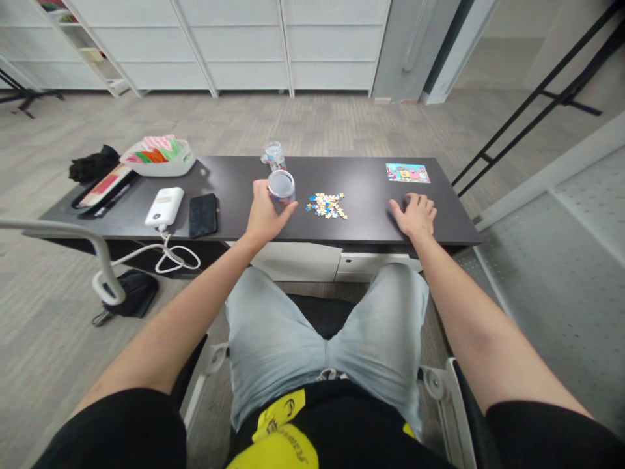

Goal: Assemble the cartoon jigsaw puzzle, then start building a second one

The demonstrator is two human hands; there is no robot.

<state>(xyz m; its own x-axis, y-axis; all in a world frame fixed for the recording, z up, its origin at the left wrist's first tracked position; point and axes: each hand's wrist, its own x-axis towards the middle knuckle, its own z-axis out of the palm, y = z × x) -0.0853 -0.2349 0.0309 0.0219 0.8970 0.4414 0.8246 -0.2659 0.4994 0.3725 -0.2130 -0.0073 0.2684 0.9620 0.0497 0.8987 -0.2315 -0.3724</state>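
My left hand [267,213] is wrapped round a clear jar [282,187] with a silvery round top, held at the front middle of the dark table [234,185]. Just behind it stands a second clear jar [274,154] with coloured print. To the right of the held jar lies a loose heap of small jigsaw puzzle pieces [326,205], pale, yellow and blue. My right hand [416,215] rests on the tabletop at the right, fingers apart and nothing in it. Beyond that hand a colourful cartoon picture card [408,172] lies flat.
On the table's left are a white basket [183,163] of coloured packets, a black tray [81,203], a white power bank [165,207] with a cable, and a dark phone [203,215]. Behind them sits a black bundle [94,164]. A grey panel [556,260] stands at the right.
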